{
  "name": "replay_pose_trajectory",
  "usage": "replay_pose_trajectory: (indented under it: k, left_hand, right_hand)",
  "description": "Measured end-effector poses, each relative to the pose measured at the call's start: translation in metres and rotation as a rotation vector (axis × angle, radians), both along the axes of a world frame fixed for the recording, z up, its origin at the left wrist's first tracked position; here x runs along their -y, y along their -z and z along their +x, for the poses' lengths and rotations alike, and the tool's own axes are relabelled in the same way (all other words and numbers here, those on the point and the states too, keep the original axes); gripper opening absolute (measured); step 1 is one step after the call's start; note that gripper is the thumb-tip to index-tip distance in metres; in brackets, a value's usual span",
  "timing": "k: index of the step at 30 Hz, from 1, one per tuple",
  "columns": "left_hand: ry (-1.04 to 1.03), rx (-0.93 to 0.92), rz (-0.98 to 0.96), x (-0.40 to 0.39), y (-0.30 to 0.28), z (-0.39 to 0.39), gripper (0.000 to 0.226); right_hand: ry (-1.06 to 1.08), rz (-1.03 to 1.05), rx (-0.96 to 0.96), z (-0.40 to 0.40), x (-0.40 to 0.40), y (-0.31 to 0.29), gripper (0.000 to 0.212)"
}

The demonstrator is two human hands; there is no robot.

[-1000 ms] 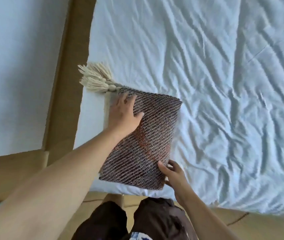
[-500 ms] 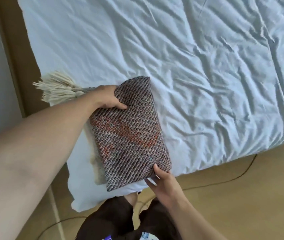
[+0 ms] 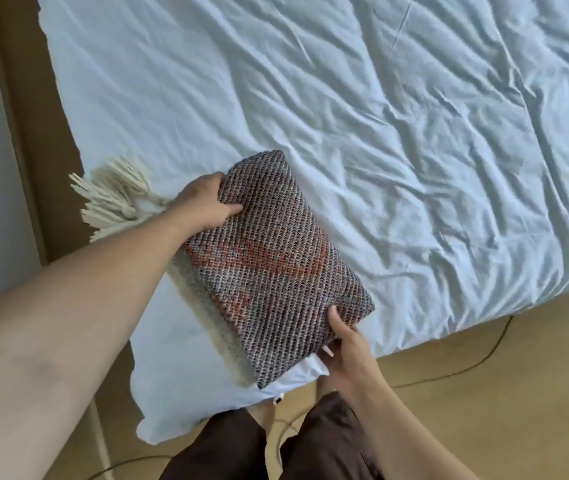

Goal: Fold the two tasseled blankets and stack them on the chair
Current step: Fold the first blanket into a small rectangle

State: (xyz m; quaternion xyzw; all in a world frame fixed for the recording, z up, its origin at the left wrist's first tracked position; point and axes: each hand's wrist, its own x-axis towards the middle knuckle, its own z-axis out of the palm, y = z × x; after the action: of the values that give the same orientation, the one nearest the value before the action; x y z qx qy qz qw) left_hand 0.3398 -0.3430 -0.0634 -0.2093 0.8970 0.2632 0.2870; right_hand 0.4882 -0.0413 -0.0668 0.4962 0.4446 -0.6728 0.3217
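Note:
A folded woven blanket (image 3: 276,268), dark grey-brown with orange streaks, lies on the near left corner of the bed. Its cream tassels (image 3: 116,199) stick out at the far left end. My left hand (image 3: 206,199) grips the blanket's far left corner, thumb on top. My right hand (image 3: 345,344) holds the near right corner, thumb on top and fingers underneath. A paler folded layer shows along the blanket's left edge. I see only this one blanket, and no chair is in view.
The bed carries a wrinkled pale blue sheet (image 3: 397,133), its corner hanging near my legs. A wooden floor (image 3: 501,393) with a thin dark cable (image 3: 477,362) lies to the right. A wall and brown skirting (image 3: 23,133) run along the left.
My left hand went from lying flat on the blanket to gripping its far corner. My right hand closed on the near corner. The view swung right, showing more floor.

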Motion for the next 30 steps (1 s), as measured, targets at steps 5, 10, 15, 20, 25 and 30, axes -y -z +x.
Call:
replay_pose_trajectory:
  k: [5, 10, 15, 20, 25, 30]
  left_hand:
    - [-0.019, -0.008, -0.037, 0.000, 0.009, -0.009, 0.049]
    - [0.017, -0.061, -0.096, -0.007, -0.002, -0.010, 0.043]
    - [0.002, -0.269, -0.205, -0.025, -0.011, -0.003, 0.060]
    - [-0.303, -0.436, -0.248, -0.044, -0.026, 0.063, 0.049]
    - [-0.607, -0.442, -0.033, -0.108, -0.024, 0.151, 0.019]
    - [-0.938, -0.052, 0.073, -0.186, -0.016, 0.218, 0.032]
  right_hand:
    - [-0.011, -0.080, 0.046, 0.020, 0.012, 0.008, 0.060]
    - [-0.095, -0.047, 0.056, 0.023, 0.013, 0.000, 0.060]
    - [-0.336, 0.178, 0.037, 0.021, 0.011, -0.022, 0.062]
    - [-0.805, 0.847, -0.232, -0.049, 0.003, -0.047, 0.105]
    - [-1.444, 0.805, -0.785, -0.136, 0.066, -0.059, 0.070]
    - [-2.106, 0.786, -1.243, -0.203, 0.154, -0.031, 0.064]
